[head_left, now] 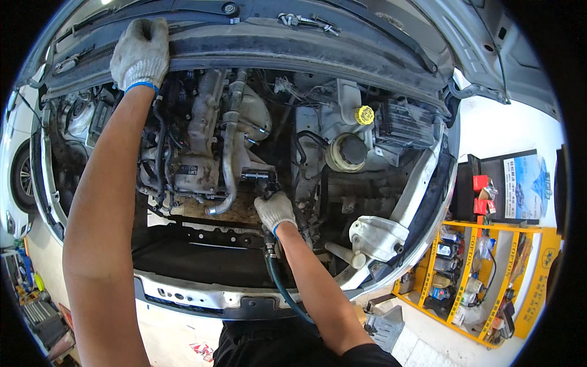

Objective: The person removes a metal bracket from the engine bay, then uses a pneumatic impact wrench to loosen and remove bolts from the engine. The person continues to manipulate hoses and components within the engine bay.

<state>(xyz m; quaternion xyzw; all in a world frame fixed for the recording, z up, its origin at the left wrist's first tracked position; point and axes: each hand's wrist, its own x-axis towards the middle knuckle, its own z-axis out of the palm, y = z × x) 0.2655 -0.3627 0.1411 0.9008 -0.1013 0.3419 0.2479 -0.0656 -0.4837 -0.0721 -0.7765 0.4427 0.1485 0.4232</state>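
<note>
The location is a vehicle repair workshop. Indicators: an open engine bay (417, 189) exposes the engine (199, 134), and a hose (283, 290) runs up to a tool (269, 183) inside the bay. Loose metal parts (306, 22) lie on the cowl (214, 50). At right, a yellow rack (531, 287) holds bottles (445, 250) and other containers; red boxes (483, 183) sit above it. At left stands a second, white vehicle (13, 137).
</note>
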